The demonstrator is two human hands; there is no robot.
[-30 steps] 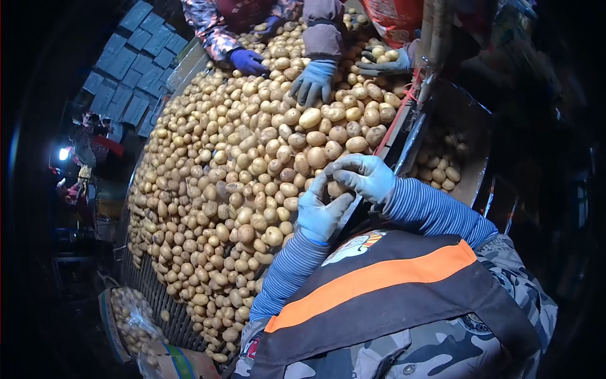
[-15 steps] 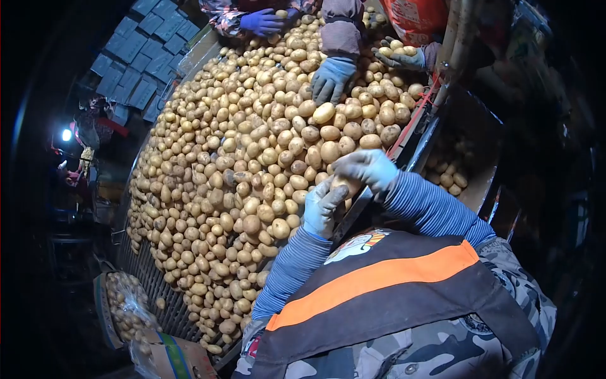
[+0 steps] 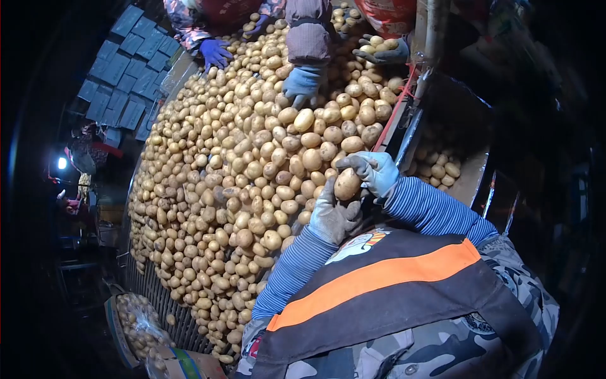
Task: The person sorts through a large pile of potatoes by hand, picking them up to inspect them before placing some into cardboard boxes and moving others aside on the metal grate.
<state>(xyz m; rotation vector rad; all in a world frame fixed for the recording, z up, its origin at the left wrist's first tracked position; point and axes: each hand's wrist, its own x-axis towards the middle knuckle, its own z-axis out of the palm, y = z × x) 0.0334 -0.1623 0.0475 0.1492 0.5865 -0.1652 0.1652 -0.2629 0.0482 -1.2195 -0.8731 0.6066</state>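
A brown potato (image 3: 347, 184) sits between my two gloved hands, just in front of my apron. My left hand (image 3: 333, 216), in a soiled pale glove, holds it from the left and below, with fingers curled. My right hand (image 3: 374, 172), in a light blue glove, grips its upper right side with bent fingers. Some fingertips are hidden behind the potato. Beyond both hands spreads a large heap of potatoes (image 3: 240, 170) on a slatted table (image 3: 144, 278).
Across the heap, co-workers' gloved hands (image 3: 303, 85) reach among the potatoes; another co-worker's hand (image 3: 384, 52) holds several. A bin with potatoes (image 3: 437, 170) stands at right. An open box of potatoes (image 3: 136, 319) is at lower left. Stacked cartons (image 3: 123, 76) stand at upper left.
The potato has turned and drawn closer to my apron, showing more of itself. My left hand has moved lower and right beneath it. A co-worker's purple-gloved hand has moved left onto the heap's edge.
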